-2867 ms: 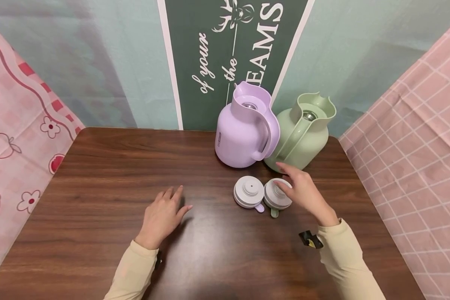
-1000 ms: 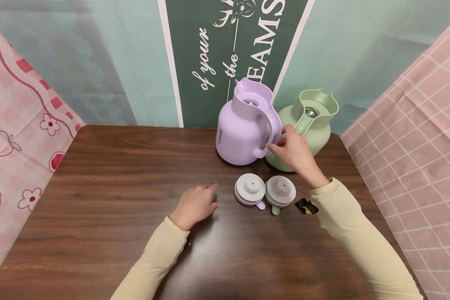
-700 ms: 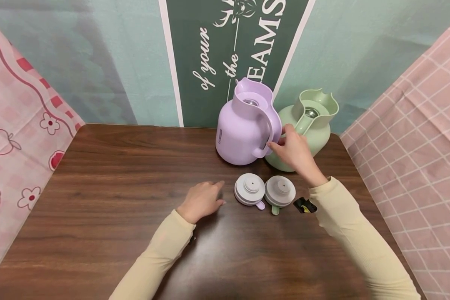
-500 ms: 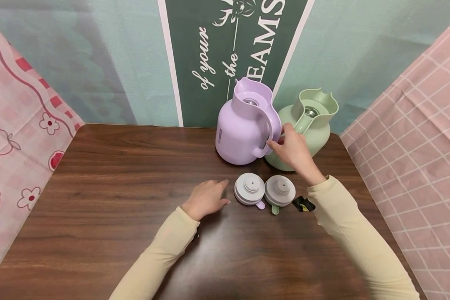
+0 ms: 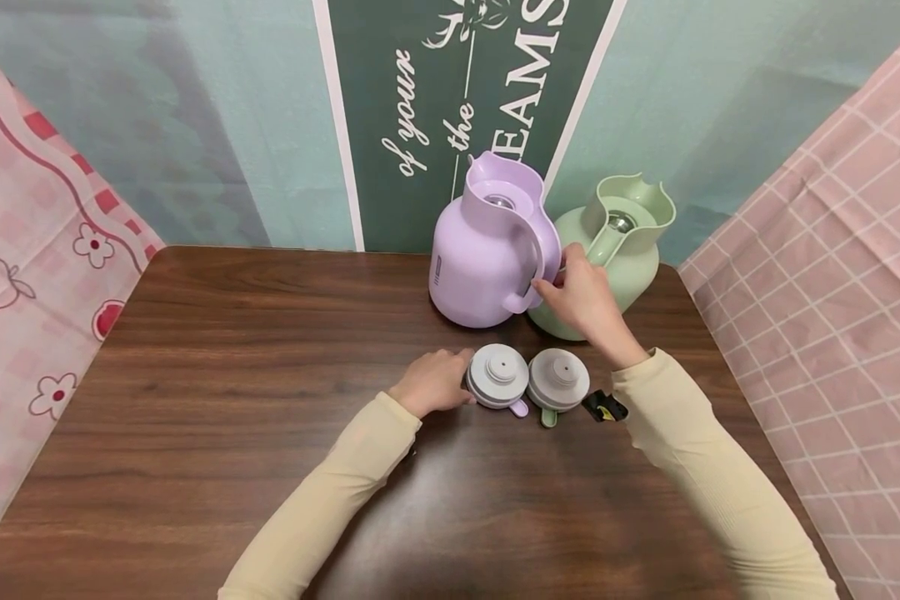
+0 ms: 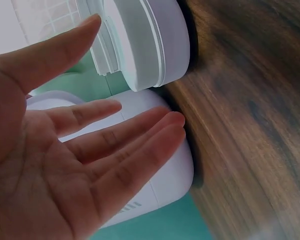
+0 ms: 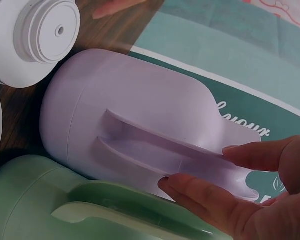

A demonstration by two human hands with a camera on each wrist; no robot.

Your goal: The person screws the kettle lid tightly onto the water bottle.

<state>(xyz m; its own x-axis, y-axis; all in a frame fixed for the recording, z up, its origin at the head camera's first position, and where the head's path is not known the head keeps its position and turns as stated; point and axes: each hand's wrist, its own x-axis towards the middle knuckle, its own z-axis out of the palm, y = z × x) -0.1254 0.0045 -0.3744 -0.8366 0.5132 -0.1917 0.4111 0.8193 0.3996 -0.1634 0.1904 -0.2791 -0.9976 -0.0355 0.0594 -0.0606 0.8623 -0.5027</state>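
Handle [image 5: 547,250] of rounded lilac plastic jug [image 5: 468,258] pinched in right hand [image 5: 587,302]; left hand [image 5: 437,382] at round white lid [image 5: 499,367]

Jug's upright nr the back edge of the dark brown wood-grain surface [image 5: 195,375], right of middle. Long axis vertical; spout [image 5: 483,160] points twd the back edge & a bit left, handle twd the near right. Looks stiff, smooth, prob. slippery on the belly; can't judge weight; shiny neck [image 5: 499,201] inside could be fragile. Best hold = handle, w/ thumb on one rim, fingers on the other, as now.

L hand: fingers loosely straight, nothing gripped, tips right at the lid's left side; touching or not, can't tell. Lid's stopper-up, lilac tab [image 5: 520,408] twd the near edge, slightly right; light & rigid, I'd guess, best taken by its sides. Pale grey lid w/ green tab [image 5: 558,375] sits just beside it. Pale green plastic jug [image 5: 633,271] stands twd the back right corner.
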